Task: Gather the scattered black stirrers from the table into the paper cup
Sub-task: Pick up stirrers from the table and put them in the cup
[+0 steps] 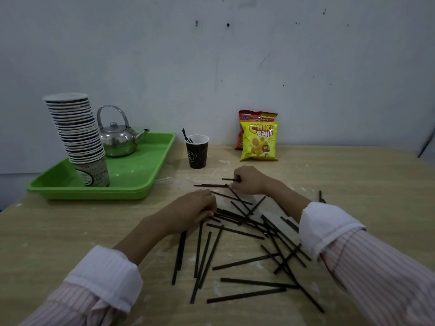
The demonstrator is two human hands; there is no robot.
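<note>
- Black stirrers (246, 295) lie scattered and criss-crossed over the middle and near part of a pale wood-grain counter (70, 231), most of them between a person's two forearms.
- The left hand (193, 208) rests at the pile's left edge, its fingers curled round the ends of several stirrers that fan out from it to the right.
- The right hand (247, 181), farther back, has its fingers bent and pinches a stirrer that pokes out to the left; another lies just below its fingertips.
- The dark paper cup (197, 154) stands upright behind both hands, near the wall, with a few stirrers already leaning in it against its left rim.
- Nothing stands between the hands and the cup; the bare counter lies open there.
- Left of the cup, a green tray (141, 182) carries a tall, leaning stack of paper cups (77, 132) and a shiny metal kettle (117, 140).
- Right of the cup, a yellow snack bag (259, 142) stands against the wall in front of a red snack bag (244, 116).
- Striped sleeves (376, 267) with turned-back white cuffs cover both forearms.
- A few stirrers lie partly hidden behind the right forearm.
</note>
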